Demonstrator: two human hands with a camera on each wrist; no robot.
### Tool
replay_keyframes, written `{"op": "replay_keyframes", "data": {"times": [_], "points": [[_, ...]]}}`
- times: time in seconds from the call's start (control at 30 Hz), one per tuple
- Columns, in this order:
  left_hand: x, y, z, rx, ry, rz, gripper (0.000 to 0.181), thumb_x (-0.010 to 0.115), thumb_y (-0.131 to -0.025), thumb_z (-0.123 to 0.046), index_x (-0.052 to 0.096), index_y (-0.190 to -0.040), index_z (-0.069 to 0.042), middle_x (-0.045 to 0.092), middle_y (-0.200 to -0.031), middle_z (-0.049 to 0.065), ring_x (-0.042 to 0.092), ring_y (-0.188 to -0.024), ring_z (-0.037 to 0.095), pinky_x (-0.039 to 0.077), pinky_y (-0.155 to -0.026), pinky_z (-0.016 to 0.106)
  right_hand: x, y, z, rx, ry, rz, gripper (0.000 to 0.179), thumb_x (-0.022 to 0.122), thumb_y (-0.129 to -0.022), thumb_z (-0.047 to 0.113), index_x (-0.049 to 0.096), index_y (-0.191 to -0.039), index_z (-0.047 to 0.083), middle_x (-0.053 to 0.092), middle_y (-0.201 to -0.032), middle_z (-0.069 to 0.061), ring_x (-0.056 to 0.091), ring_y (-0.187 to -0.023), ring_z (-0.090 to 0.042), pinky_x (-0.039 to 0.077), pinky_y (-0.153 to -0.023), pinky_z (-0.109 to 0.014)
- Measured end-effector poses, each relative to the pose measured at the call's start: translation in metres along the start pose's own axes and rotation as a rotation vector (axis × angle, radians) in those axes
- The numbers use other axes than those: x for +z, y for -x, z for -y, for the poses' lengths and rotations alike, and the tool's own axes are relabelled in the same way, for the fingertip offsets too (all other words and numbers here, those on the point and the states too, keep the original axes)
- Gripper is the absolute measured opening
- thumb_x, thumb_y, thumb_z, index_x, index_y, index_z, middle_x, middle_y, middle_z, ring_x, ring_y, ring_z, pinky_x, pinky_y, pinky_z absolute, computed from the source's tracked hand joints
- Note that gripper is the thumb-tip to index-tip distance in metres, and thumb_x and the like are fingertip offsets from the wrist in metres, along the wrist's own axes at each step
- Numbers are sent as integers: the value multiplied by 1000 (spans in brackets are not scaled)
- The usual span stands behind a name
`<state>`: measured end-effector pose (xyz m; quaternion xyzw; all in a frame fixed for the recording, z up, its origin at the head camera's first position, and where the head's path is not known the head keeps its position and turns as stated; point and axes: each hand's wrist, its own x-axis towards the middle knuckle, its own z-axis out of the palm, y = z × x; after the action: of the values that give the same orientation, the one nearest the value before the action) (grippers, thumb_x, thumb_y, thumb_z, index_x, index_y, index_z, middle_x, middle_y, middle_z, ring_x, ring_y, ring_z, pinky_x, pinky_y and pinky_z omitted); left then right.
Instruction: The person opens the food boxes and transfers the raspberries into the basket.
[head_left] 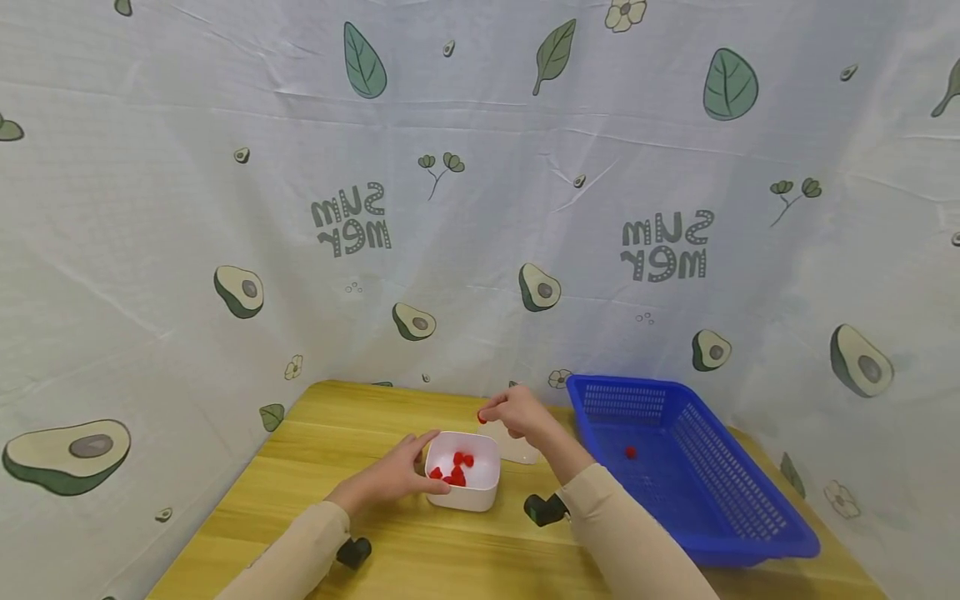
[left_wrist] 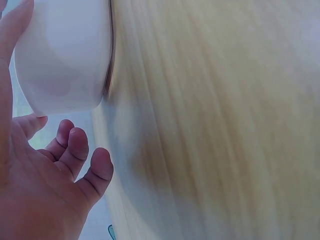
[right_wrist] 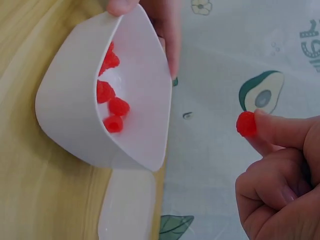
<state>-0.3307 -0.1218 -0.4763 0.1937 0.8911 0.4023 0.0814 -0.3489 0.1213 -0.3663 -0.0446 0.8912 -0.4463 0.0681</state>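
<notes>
Between thumb and index finger my right hand [right_wrist: 280, 170] pinches a red raspberry [right_wrist: 246, 124]. In the head view this right hand [head_left: 522, 414] is raised just past the far right corner of a white square container [head_left: 468, 498]. Several more raspberries [head_left: 457, 476] lie inside the container, mostly toward its near left side. My left hand [head_left: 393, 468] grips the container from the left, thumb over the near rim and fingers at the far left corner. The left wrist view shows the container's outer wall [left_wrist: 65, 60] with the other fingers [left_wrist: 77, 145] curled loosely below it.
A blue perforated basket [head_left: 682, 500] stands on the right of the wooden table [head_left: 405, 550], with one raspberry [head_left: 631, 452] on its floor. Behind the white container lies a flat translucent lid [head_left: 517, 450]. A printed curtain [head_left: 480, 217] hangs along the table's back edge.
</notes>
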Motion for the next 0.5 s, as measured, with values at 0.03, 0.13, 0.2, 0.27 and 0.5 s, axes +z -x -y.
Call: {"op": "replay_keyframes", "data": {"times": [0.03,0.13,0.2,0.27,0.5], "points": [[0,0,0,-1,2,0,103,81,-75,-59,32,-158,-23,38,-150,21,43,-132,38,35,-106,70,-4,0,0,0,-1,2,14,71,-92,15,78,-101,5,71,-94,-9,25,-42,-11,26,-43,-23],[-1,0,1,2,-3,-5,103,81,-75,-59,32,-158,-22,35,-153,23,42,-135,39,34,-107,70,-16,0,-2,1,-1,-2,18,70,-93,15,77,-106,4,69,-94,-7,23,-42,-11,25,-43,-24],[-1,0,2,10,-9,-8,104,81,-75,-59,32,-158,-22,38,-150,22,44,-132,38,35,-107,69,-23,0,-4,6,-4,-10,19,70,-93,15,77,-108,4,69,-97,-7,23,-42,-11,25,-43,-24],[-1,0,2,18,-15,-9,104,81,-75,-59,32,-158,-21,40,-147,21,45,-130,36,36,-107,68,-30,1,-6,10,-3,-21,20,70,-93,15,77,-109,5,69,-99,-10,23,-42,-11,26,-44,-24],[0,0,2,15,-28,-10,105,81,-74,-61,33,-158,-22,38,-149,23,46,-130,38,36,-106,69,-54,5,-16,6,-7,-65,21,71,-93,14,76,-109,2,66,-97,-8,22,-43,-10,26,-43,-24]]}}
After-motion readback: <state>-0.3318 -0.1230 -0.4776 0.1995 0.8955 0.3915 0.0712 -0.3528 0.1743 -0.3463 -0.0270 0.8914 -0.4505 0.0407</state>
